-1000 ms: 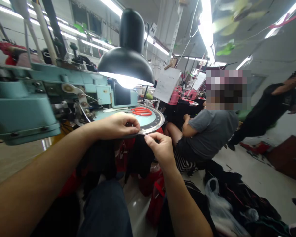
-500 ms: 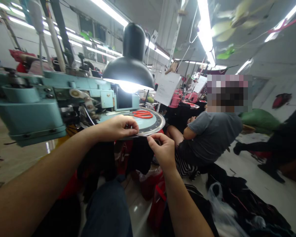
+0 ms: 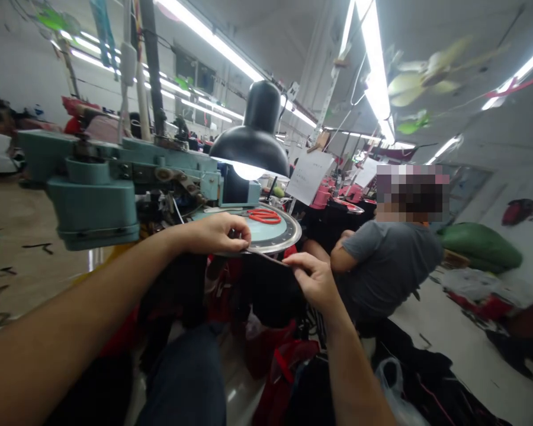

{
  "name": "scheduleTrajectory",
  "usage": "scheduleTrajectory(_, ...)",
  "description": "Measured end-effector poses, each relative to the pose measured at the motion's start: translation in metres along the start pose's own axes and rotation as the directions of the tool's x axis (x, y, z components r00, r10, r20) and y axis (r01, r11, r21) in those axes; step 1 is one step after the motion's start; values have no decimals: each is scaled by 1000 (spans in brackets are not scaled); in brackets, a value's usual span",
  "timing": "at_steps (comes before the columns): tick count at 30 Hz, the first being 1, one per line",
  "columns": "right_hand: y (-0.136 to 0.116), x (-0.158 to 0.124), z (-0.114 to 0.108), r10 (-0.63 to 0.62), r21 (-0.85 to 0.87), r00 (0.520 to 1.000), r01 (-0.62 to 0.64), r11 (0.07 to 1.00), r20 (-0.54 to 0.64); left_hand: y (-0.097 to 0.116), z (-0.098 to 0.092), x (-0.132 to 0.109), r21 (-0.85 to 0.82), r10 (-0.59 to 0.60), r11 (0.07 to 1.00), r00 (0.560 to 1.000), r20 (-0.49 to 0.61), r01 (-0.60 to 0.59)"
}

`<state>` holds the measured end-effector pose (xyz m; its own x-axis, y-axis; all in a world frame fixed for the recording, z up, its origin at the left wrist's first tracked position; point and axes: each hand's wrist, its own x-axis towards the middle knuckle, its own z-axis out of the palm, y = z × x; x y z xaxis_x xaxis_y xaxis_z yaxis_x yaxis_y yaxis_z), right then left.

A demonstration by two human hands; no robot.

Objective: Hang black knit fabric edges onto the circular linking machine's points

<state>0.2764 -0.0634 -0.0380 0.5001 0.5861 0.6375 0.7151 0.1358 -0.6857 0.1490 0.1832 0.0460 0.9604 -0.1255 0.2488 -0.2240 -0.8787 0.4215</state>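
Observation:
My left hand [image 3: 224, 232] is closed in a pinch at the near rim of a round metal dial plate [image 3: 292, 232]. Lower and to the right, my right hand [image 3: 313, 279] pinches the other end of the same fabric edge [image 3: 267, 258]. This thin edge runs taut between both hands, just off the rim. Black fabric [image 3: 266, 290] hangs beneath it. Orange-red handled scissors [image 3: 264, 216] lie on top of the plate, behind my left hand. The fingertips partly hide what they grip.
A lit black lamp [image 3: 251, 145] hangs over the plate. The teal machine body [image 3: 95, 207] stands to the left. A seated co-worker in a grey shirt [image 3: 388, 254] is close on the right. Dark cloth and a plastic bag [image 3: 393, 384] lie on the floor.
My right hand has moved right and down, away from my left, so a longer stretch of fabric edge shows between them. My left hand stays by the rim. The view has shifted slightly.

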Motion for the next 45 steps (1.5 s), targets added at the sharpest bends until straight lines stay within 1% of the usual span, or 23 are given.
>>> scheduleTrajectory(2, -7, 7, 11, -18, 53, 998, 14, 998, 61, 1, -1, -1, 15, 2, 1000, 1000, -4, -2)
scheduleTrajectory(4, -13, 9, 23, -12, 21, 995, 10, 1000, 100, 0, -2, 0, 21, 8, 1000, 1000, 11, -8)
scheduleTrajectory(5, -16, 8, 29, -11, -13, 996, 12, 1000, 89, -1, -2, 0, 21, 12, 1000, 1000, 19, -13)
scheduleTrajectory(7, -20, 3, 42, -10, -51, 1000, 10, 999, 4, -3, -2, 0, 15, 21, 1000, 999, 29, -22)
scheduleTrajectory(9, -22, -2, 51, 15, -11, 996, -16, 1000, -84, -5, -2, 1, 1, 37, 999, 998, 42, -37)
scheduleTrajectory(13, -22, -7, 58, 32, 75, 986, -20, 997, -161, -7, -2, 2, -29, 60, 998, 997, 57, -59)
scheduleTrajectory(15, -21, -6, 58, 29, 76, 978, -13, 997, -206, -7, -2, 2, -30, 52, 998, 997, 53, -51)
scheduleTrajectory(19, -18, -2, 58, 16, 15, 961, -13, 1000, -277, -7, -2, 2, -15, 32, 999, 999, 44, -31)
scheduleTrajectory(25, -18, 2, 58, -6, -27, 952, -3, 1000, -305, -8, -1, 2, 10, -1, 1000, 1000, 23, 1)
scheduleTrajectory(27, -14, 3, 55, -13, -41, 951, 0, 999, -309, -9, 0, 2, 27, -23, 999, 1000, 19, 22)
scheduleTrajectory(29, -2, 4, 46, -8, -76, 945, -18, 997, -326, -9, 2, 3, 48, -50, 998, 999, 5, 50)
scheduleTrajectory(32, 26, 0, 26, 72, -118, 917, -128, 985, -393, -8, 2, 4, 71, -84, 994, 996, -19, 85)
scheduleTrajectory(34, 42, -5, 15, 126, -117, 901, -190, 975, -415, -6, -1, 6, 69, -115, 991, 993, 18, 114)
scheduleTrajectory(36, 50, -8, 9, 174, -37, 908, -203, 979, -380, -2, -5, 10, 67, -164, 985, 981, 99, 158)
scheduleTrajectory(38, 48, -8, 7, 225, 129, 932, -196, 972, -285, 3, -8, 14, 51, -178, 984, 967, 182, 171)
scheduleTrajectory(39, 44, -6, 6, 237, 220, 945, -187, 957, -225, 4, -9, 15, 38, -169, 986, 964, 204, 165)
scheduleTrajectory(40, 38, -3, 6, 226, 290, 960, -171, 942, -166, 6, -9, 17, 22, -157, 988, 964, 213, 156)
scheduleTrajectory(41, 32, 0, 7, 192, 318, 975, -148, 936, -112, 6, -8, 17, 5, -143, 989, 967, 211, 145)
scheduleTrajectory(42, 26, 3, 8, 142, 303, 988, -117, 946, -61, 6, -7, 17, -9, -131, 991, 970, 203, 135)
scheduleTrajectory(43, 20, 6, 11, 89, 252, 996, -82, 964, -15, 5, -6, 17, -13, -125, 991, 974, 189, 130)
scheduleTrajectory(45, 9, 8, 20, 10, 95, 999, -14, 995, 40, 2, -3, 14, -3, -117, 993, 982, 151, 119)
